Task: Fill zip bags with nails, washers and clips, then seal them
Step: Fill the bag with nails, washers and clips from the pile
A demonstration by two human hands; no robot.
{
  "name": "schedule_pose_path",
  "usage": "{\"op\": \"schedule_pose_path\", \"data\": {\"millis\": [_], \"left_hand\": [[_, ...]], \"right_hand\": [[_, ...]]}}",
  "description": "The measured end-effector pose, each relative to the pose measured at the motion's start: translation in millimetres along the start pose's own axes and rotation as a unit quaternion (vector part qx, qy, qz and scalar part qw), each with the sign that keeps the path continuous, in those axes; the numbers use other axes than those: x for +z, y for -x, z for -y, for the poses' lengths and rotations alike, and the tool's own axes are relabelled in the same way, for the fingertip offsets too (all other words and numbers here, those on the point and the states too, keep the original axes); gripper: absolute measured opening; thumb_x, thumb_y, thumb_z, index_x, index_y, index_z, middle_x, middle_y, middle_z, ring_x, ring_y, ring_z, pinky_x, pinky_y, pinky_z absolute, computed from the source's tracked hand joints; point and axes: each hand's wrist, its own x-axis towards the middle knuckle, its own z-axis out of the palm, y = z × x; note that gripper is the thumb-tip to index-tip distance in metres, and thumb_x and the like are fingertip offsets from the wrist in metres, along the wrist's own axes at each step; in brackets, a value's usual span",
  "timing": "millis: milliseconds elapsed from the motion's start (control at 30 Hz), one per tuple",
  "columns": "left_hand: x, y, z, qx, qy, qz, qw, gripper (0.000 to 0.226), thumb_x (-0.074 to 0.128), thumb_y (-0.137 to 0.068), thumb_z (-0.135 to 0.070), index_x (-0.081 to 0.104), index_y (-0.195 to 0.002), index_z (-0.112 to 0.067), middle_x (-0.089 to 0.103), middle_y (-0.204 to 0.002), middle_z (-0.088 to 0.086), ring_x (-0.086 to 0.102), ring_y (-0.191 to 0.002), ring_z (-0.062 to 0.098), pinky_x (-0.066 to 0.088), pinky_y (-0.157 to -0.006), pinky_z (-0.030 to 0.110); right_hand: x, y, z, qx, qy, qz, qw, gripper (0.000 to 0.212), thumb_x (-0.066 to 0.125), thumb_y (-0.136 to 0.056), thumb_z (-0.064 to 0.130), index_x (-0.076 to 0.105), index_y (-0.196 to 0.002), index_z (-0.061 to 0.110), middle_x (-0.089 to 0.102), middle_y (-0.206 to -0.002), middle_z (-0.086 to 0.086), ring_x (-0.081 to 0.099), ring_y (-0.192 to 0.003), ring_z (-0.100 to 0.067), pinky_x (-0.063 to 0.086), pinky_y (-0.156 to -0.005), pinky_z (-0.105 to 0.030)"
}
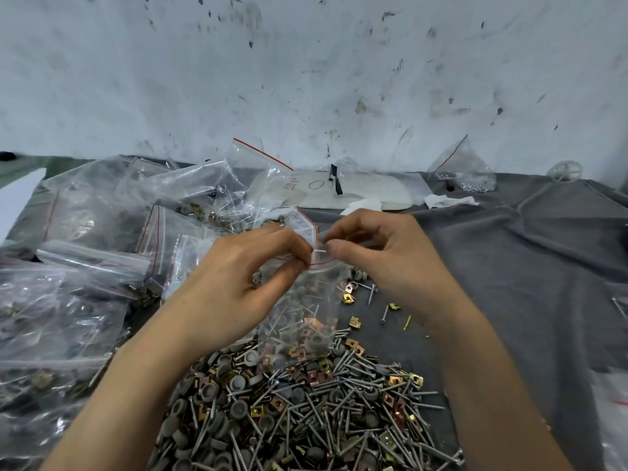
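Head view gives me a grey cloth (509, 266) spread wide, and on its left side a big heap of filled bags (85, 266). Nearer me lies the loose pile (306, 419) of nails, washers and clips. Above it, I see the left hand (238, 283) and right hand (384, 256) both pinching the red-lined top of one zip bag (299, 321), fingertips almost meeting. That bag hangs over the pile's far edge, partly filled with hardware.
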Motion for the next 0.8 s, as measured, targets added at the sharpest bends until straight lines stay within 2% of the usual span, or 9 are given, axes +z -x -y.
{"op": "schedule_pose_path", "data": {"millis": [100, 167, 200, 267, 333, 367, 500, 733, 800], "left_hand": [[0, 0, 1, -0.004, 0.007, -0.005, 1.0, 0.01, 0.056, -0.089, -0.02, 0.066, -0.091, -0.021, 0.07, -0.097, -0.008, 0.064, -0.094, 0.001, 0.049, -0.084, 0.021], [0, 0, 2, -0.005, 0.007, -0.009, 1.0, 0.01, 0.056, -0.089, -0.019, 0.066, -0.091, -0.02, 0.07, -0.097, -0.008, 0.064, -0.095, 0.001, 0.049, -0.084, 0.02], [0, 0, 2, -0.005, 0.006, -0.01, 1.0, 0.01, 0.056, -0.089, -0.019, 0.066, -0.091, -0.02, 0.07, -0.097, -0.008, 0.064, -0.095, 0.001, 0.049, -0.084, 0.02], [0, 0, 3, -0.005, 0.005, -0.01, 1.0, 0.009, 0.056, -0.089, -0.019, 0.065, -0.09, -0.022, 0.07, -0.097, -0.009, 0.064, -0.095, 0.001, 0.05, -0.084, 0.02], [0, 0, 3, -0.004, 0.004, -0.011, 1.0, 0.009, 0.056, -0.089, -0.019, 0.065, -0.09, -0.022, 0.07, -0.097, -0.01, 0.064, -0.096, 0.0, 0.049, -0.084, 0.018], [0, 0, 3, -0.004, 0.002, -0.011, 1.0, 0.009, 0.056, -0.089, -0.019, 0.065, -0.09, -0.021, 0.07, -0.097, -0.009, 0.064, -0.095, -0.001, 0.049, -0.084, 0.018], [0, 0, 2, -0.005, -0.003, -0.009, 1.0, 0.011, 0.056, -0.089, -0.017, 0.067, -0.09, -0.014, 0.071, -0.097, -0.007, 0.064, -0.094, -0.001, 0.049, -0.083, 0.016], [-1, 1, 4, -0.007, -0.001, 0.005, 1.0, 0.023, 0.053, -0.088, -0.034, 0.068, -0.089, -0.016, 0.067, -0.107, -0.01, 0.061, -0.103, -0.001, 0.048, -0.089, 0.018], [0, 1, 5, -0.012, -0.004, 0.009, 1.0, 0.015, 0.06, -0.088, -0.03, 0.069, -0.088, -0.017, 0.066, -0.109, -0.011, 0.06, -0.105, -0.001, 0.049, -0.09, 0.021]], "right_hand": [[-7, -4, -9, 0.023, -0.003, -0.095, 0.995, 0.013, 0.069, -0.082, 0.014, 0.07, -0.074, 0.024, 0.067, -0.068, 0.01, 0.06, -0.067, -0.008, 0.05, -0.067, -0.027], [-14, -6, -17, 0.061, 0.104, -0.093, 0.988, 0.017, 0.067, -0.083, 0.012, 0.067, -0.071, 0.024, 0.064, -0.064, 0.013, 0.058, -0.065, -0.004, 0.046, -0.065, -0.025], [-15, -6, -21, 0.099, 0.189, -0.035, 0.976, 0.016, 0.067, -0.083, 0.012, 0.067, -0.073, 0.024, 0.065, -0.069, 0.011, 0.059, -0.067, -0.005, 0.046, -0.065, -0.024], [-11, -3, -30, 0.195, 0.321, 0.132, 0.917, 0.003, 0.07, -0.082, 0.017, 0.071, -0.084, 0.019, 0.066, -0.083, 0.002, 0.062, -0.075, -0.012, 0.048, -0.064, -0.023], [3, 1, -40, 0.248, 0.367, 0.252, 0.861, 0.022, 0.075, -0.078, 0.022, 0.072, -0.097, 0.011, 0.067, -0.093, -0.003, 0.064, -0.083, -0.018, 0.052, -0.069, -0.027], [11, 2, -44, 0.269, 0.36, 0.28, 0.848, 0.031, 0.077, -0.076, 0.023, 0.07, -0.102, 0.01, 0.068, -0.098, -0.006, 0.065, -0.089, -0.022, 0.053, -0.071, -0.029], [27, 1, -56, 0.277, 0.369, 0.298, 0.836, 0.047, 0.081, -0.071, 0.027, 0.062, -0.109, 0.009, 0.062, -0.107, -0.006, 0.06, -0.1, -0.026, 0.045, -0.073, -0.03], [18, -2, -70, 0.26, 0.337, 0.31, 0.85, 0.027, 0.078, -0.074, 0.025, 0.069, -0.094, 0.009, 0.063, -0.093, -0.005, 0.062, -0.093, -0.024, 0.046, -0.07, -0.029], [18, -3, -72, 0.256, 0.334, 0.31, 0.853, 0.025, 0.078, -0.074, 0.024, 0.069, -0.091, 0.009, 0.063, -0.09, -0.005, 0.062, -0.092, -0.024, 0.049, -0.07, -0.029]]}}
